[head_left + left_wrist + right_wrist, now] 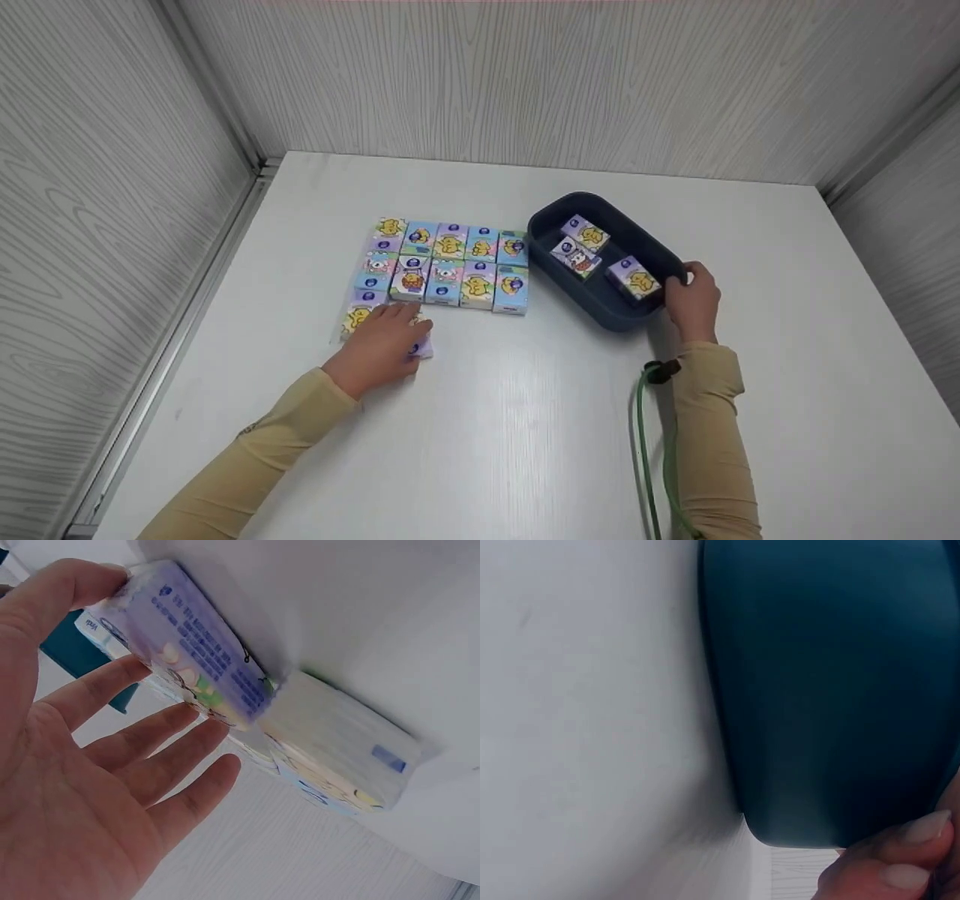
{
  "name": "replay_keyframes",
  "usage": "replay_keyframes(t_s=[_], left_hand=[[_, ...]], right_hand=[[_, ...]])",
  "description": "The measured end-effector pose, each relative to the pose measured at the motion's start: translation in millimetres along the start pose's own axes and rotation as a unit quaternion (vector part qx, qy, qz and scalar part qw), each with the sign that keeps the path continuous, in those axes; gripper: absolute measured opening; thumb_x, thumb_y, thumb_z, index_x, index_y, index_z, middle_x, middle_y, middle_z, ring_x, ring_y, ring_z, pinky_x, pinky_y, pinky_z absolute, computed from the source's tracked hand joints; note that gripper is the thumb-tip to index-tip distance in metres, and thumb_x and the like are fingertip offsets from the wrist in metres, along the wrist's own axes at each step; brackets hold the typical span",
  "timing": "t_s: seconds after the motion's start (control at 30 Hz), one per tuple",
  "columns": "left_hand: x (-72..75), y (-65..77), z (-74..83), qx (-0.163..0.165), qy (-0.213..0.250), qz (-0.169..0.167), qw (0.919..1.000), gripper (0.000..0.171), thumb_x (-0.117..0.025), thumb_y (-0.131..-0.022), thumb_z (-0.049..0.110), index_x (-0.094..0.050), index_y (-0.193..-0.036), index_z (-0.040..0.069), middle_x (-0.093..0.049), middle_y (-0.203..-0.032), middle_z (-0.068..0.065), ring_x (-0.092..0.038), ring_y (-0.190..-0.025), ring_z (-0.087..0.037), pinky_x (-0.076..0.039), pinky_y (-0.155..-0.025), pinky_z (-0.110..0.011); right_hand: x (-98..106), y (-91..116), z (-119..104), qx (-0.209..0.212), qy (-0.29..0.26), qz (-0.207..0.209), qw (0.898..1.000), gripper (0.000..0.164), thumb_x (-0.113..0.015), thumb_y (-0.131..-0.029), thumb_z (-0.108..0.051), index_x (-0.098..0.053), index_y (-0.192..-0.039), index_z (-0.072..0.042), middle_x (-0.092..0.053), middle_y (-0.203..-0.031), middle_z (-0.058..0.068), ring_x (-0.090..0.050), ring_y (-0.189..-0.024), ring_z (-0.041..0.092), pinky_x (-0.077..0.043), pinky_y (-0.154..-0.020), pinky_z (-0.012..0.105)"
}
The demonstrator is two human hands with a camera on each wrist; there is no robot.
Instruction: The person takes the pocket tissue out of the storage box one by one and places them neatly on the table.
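Observation:
My left hand [381,346] is at the front of a block of small printed tissue packs [448,246]. Between thumb and fingertips it holds a purple tissue pack [202,645], partly covered by the hand in the head view. Beside that one, another tissue pack [337,739] lies at the block's left end. My right hand [694,300] grips the near right end of a dark blue plastic bin [609,319]. Inside the bin lie a purple tissue pack [634,278] and two others. In the right wrist view, fingertips [928,827] show at the bin's rim.
A white table [510,427] carries everything. Wood-grained panels [495,82] stand behind it and at both sides. A green cable [643,442] with a black clip runs along the right forearm.

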State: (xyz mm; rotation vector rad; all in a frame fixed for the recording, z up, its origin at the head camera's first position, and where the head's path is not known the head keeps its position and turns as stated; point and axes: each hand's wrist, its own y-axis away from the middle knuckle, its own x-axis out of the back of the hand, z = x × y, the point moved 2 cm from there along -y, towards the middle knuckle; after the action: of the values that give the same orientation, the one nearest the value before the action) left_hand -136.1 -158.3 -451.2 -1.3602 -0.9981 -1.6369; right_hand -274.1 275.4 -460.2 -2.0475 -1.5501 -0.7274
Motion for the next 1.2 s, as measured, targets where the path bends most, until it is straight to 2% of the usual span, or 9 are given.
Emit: replay_keyframes(t_s=[0.17,0.37,0.57,0.9,1.07,1.2], left_hand=[[2.4,-0.1,-1.4,0.010,-0.026,0.016,0.9995,0.040,-0.068,-0.090,0.016,-0.060,-0.128,0.011,-0.049,-0.138,-0.016,-0.042,-0.129,-0.034,-0.033,-0.105,-0.051],[3.8,0.3,-1.3,0.028,-0.003,0.005,0.9996,0.039,-0.063,-0.092,0.005,-0.057,-0.130,0.010,-0.048,-0.139,-0.016,-0.043,-0.129,-0.034,-0.042,-0.098,-0.047],[0.8,0.5,-2.0,0.033,0.012,0.000,0.9994,0.040,-0.065,-0.091,0.009,-0.057,-0.130,0.011,-0.049,-0.138,-0.013,-0.043,-0.129,-0.032,-0.042,-0.098,-0.046],[0.2,-0.8,0.3,0.009,-0.018,0.034,0.9992,0.037,-0.072,-0.086,0.010,-0.062,-0.121,0.007,-0.056,-0.125,-0.016,-0.052,-0.118,-0.032,-0.047,-0.094,-0.043],[2.7,-1.3,5.6,0.010,-0.026,0.043,0.9987,0.037,-0.067,-0.089,0.010,-0.060,-0.125,0.008,-0.053,-0.132,-0.016,-0.047,-0.124,-0.034,-0.042,-0.098,-0.046],[6.8,-5.4,16.3,-0.003,-0.029,0.053,0.9982,0.036,-0.065,-0.091,0.011,-0.060,-0.127,0.009,-0.051,-0.135,-0.016,-0.045,-0.127,-0.035,-0.038,-0.102,-0.048]], right_hand=[[0,0,-1,-0.002,0.003,0.001,1.000,0.038,-0.043,-0.095,-0.016,-0.053,-0.127,0.000,-0.059,-0.115,0.023,-0.053,-0.075,0.028,-0.042,-0.052,0.028],[0,1,-1,-0.011,0.001,-0.004,1.000,0.039,-0.042,-0.094,-0.018,-0.052,-0.127,0.000,-0.058,-0.116,0.022,-0.054,-0.074,0.027,-0.043,-0.051,0.028],[1,1,-1,-0.012,-0.002,-0.011,1.000,0.040,-0.042,-0.095,-0.018,-0.051,-0.130,-0.001,-0.059,-0.114,0.022,-0.054,-0.061,0.020,-0.043,-0.047,0.026],[1,2,0,-0.005,-0.015,-0.006,1.000,0.038,-0.043,-0.095,-0.016,-0.053,-0.128,-0.001,-0.062,-0.091,0.022,-0.045,-0.043,0.011,-0.040,-0.042,0.026],[1,2,-1,-0.008,-0.008,-0.004,1.000,0.037,-0.043,-0.094,-0.015,-0.053,-0.127,0.000,-0.061,-0.096,0.022,-0.047,-0.047,0.010,-0.041,-0.043,0.025],[0,1,-1,-0.014,-0.012,-0.008,1.000,0.038,-0.042,-0.093,-0.015,-0.052,-0.126,0.000,-0.060,-0.103,0.022,-0.051,-0.052,0.013,-0.043,-0.045,0.026]])
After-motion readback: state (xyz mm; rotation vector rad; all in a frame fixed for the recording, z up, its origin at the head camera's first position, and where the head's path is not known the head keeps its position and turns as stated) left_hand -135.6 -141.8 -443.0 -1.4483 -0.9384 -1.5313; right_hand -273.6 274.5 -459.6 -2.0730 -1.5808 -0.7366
